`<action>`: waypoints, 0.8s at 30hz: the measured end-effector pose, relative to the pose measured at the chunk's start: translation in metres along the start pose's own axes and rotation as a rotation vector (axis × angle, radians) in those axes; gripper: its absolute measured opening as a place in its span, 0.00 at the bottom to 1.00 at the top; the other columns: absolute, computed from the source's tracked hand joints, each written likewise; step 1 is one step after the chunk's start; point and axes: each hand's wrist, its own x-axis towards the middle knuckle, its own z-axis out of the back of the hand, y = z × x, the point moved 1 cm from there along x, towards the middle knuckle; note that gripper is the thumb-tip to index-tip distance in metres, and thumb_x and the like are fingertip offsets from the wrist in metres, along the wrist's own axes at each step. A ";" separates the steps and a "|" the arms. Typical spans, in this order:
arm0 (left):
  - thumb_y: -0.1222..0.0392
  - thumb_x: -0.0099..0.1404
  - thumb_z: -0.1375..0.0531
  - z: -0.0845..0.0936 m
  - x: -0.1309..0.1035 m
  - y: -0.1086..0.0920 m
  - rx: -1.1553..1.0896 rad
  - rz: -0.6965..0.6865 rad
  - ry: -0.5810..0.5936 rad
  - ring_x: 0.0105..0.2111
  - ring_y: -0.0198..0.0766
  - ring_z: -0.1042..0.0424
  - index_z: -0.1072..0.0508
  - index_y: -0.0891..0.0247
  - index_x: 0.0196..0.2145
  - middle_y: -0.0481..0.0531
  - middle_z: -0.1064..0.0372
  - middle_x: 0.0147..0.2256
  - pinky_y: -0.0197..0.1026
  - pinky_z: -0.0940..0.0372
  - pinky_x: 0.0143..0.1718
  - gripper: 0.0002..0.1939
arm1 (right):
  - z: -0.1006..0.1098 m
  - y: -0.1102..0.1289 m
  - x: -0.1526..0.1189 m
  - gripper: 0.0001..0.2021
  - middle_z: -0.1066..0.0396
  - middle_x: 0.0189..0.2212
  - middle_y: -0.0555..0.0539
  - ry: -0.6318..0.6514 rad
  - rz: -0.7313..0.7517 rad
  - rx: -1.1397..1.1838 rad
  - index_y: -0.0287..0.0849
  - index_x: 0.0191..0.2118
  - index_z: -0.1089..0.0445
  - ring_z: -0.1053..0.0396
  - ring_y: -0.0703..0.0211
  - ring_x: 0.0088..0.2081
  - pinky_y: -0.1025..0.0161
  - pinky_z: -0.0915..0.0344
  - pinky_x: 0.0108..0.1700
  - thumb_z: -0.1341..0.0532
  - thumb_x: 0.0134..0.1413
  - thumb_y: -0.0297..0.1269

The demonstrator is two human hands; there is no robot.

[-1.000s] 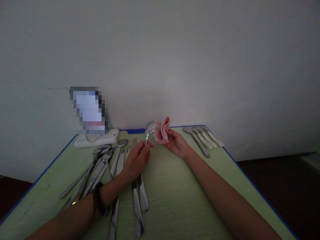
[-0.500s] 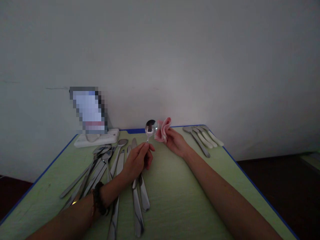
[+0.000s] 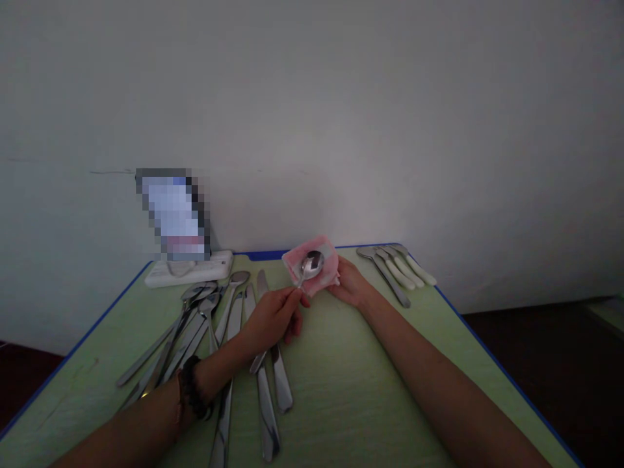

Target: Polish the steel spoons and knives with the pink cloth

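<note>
My left hand [image 3: 277,315] is closed around the handle of a shiny metal spoon [image 3: 312,264], its bowl tilted up to the right. Behind the bowl spreads a pink cloth [image 3: 298,255], opened out like a small sheet. My right hand [image 3: 350,283] grips this cloth from the right side, its fingertips partly hidden behind the fabric. Below my left hand and forearm lie several table knives [image 3: 267,409] on the green table. More metal spoons [image 3: 209,302] and knives lie in a loose pile to the left.
At the right back, a metal spoon [image 3: 385,274] lies beside several pale-handled utensils [image 3: 419,270]. A phone with a blurred screen [image 3: 173,214] leans above a white power strip [image 3: 190,269] at the left back. The green table [image 3: 351,390] has a blue edge and meets a grey wall [image 3: 390,130].
My left hand has moved the spoon slightly right and tilted its bowl. The cloth, bunched beside the spoon before, is now spread behind the bowl.
</note>
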 end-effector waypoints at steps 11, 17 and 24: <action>0.46 0.65 0.54 0.001 0.000 -0.003 0.027 0.017 -0.044 0.08 0.31 0.41 0.32 0.64 0.34 0.41 0.38 0.12 0.30 0.49 0.10 0.20 | -0.006 0.006 -0.006 0.11 0.28 0.26 0.53 0.059 -0.021 0.030 0.40 0.34 0.30 0.34 0.66 0.26 0.69 0.38 0.30 0.33 0.43 0.39; 0.47 0.64 0.52 0.001 0.002 0.001 0.025 0.006 0.012 0.09 0.31 0.41 0.31 0.64 0.33 0.43 0.36 0.14 0.31 0.47 0.12 0.19 | -0.008 0.004 -0.008 0.15 0.28 0.24 0.54 -0.036 0.064 -0.042 0.41 0.33 0.31 0.34 0.67 0.23 0.69 0.38 0.26 0.30 0.34 0.29; 0.50 0.66 0.54 0.001 -0.001 -0.002 0.111 -0.033 0.034 0.12 0.30 0.41 0.30 0.64 0.37 0.44 0.33 0.18 0.31 0.46 0.15 0.18 | 0.003 0.005 0.005 0.10 0.27 0.27 0.52 -0.286 0.282 0.066 0.42 0.31 0.30 0.32 0.64 0.26 0.66 0.35 0.30 0.32 0.38 0.32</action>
